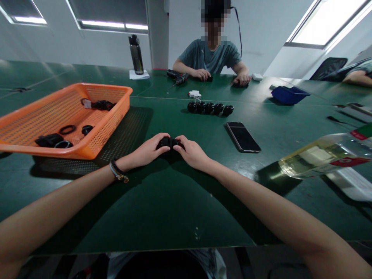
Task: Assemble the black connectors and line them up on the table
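Observation:
Between my hands, just above or on the green table (162, 209), is a small black part (172, 143), dark and partly covered by fingers, so its exact kind does not show. My left hand (149, 150) grips its left end between thumb and fingers. At the other end, my right hand (193, 152) pinches it the same way. To the left stands an orange perforated basket (112, 130) holding black cables, a ring and other dark pieces. Beyond my hands, several round black parts (209, 108) form a row.
A phone (243, 136) and a tilted bottle of yellowish liquid (316, 155) are on the right. Across the table sits a person (210, 56) with hands on dark items, near a power drill (178, 76). A blue bin (290, 95) and a dark water bottle (136, 56) stand farther back.

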The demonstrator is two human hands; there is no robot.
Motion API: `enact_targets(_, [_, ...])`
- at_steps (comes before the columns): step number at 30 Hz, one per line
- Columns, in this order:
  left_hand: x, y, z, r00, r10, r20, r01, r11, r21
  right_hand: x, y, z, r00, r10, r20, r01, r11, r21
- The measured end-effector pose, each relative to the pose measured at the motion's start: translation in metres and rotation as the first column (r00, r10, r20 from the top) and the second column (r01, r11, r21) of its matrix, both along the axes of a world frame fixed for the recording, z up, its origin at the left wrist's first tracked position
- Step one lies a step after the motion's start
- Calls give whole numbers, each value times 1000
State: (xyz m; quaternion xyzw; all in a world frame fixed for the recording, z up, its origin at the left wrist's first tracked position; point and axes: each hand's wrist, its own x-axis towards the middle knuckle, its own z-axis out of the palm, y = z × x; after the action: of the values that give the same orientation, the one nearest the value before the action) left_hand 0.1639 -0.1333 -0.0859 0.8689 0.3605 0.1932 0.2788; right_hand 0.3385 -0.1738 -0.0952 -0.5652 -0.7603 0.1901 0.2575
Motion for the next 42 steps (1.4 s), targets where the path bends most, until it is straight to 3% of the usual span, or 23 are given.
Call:
enact_targets(17, [1, -2, -1, 1000, 10, 29, -11, 1000, 26, -1, -1, 3, 1000, -13, 15, 13, 1000, -27])
enact_targets(21, [0, -1, 0, 996, -23, 86, 25, 1000, -12, 1, -3, 0, 993, 80, -87, -70, 992, 107])
enact_targets(24, [-1, 0, 0, 989, -26, 149, 35, 998, -59, 2, -5, -4, 982, 172, -71, -154, 965, 211])
enact_targets(29, [-3, 2, -2, 990, -32, 136, 48, 992, -114, 1, -8, -4, 991, 132, -14, -122, 946, 300])
enact_targets(33, [-2, 1, -2, 993, -17, 114, 33, 990, -137, 0, -10, -1, 994, 101, 28, -105, 941, 321])
enact_targets(42, [-2, -8, 1, 984, 7, 181, 1, 999, -44, -1, -10, -6, 990, 139, 11, -134, 927, 351])
